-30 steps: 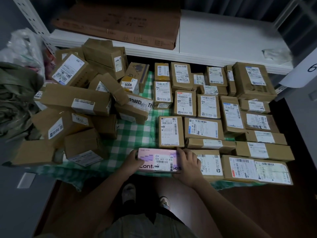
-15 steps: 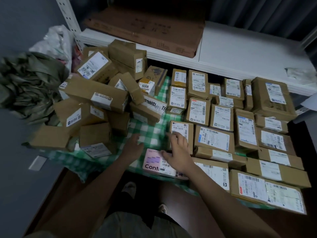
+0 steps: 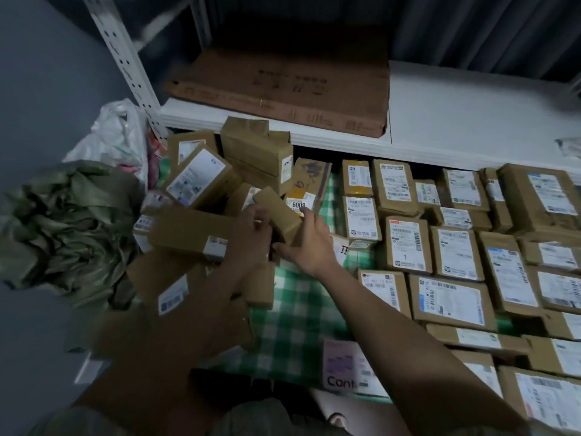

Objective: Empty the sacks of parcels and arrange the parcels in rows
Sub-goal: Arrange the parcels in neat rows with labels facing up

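Nearest to me, the pink parcel (image 3: 341, 366) is lying flat on the green checked cloth (image 3: 295, 313), its printed end pointing my way, at the near left corner of the rows.

Further out, my two hands are meeting on one small brown parcel (image 3: 276, 212) at the right edge of the loose pile (image 3: 195, 221). My left hand (image 3: 251, 234) is wrapping its near left side, fingers curled over the top edge. My right hand (image 3: 306, 243) is coming in from the right and below, thumb under the near end and fingers up along the right face, so the grip is closed on the box from both sides. The box is tilting, its long axis running from near right up to far left, and I cannot tell whether it is resting on the boxes beneath it.

The rows of parcels (image 3: 456, 256) are lying to the right of this grip, labels up, long sides running away from me. So I am judging that the box needs to swing rightward and turn until its long axis matches theirs. My right hand is nearer to the rows and seems the natural one to carry it across; the bare cloth between pile and rows looks like the open place.

Left of the pile, the green sack (image 3: 63, 228) is lying crumpled. Beyond everything, a flat carton (image 3: 283, 86) is resting on the white shelf (image 3: 456, 114).
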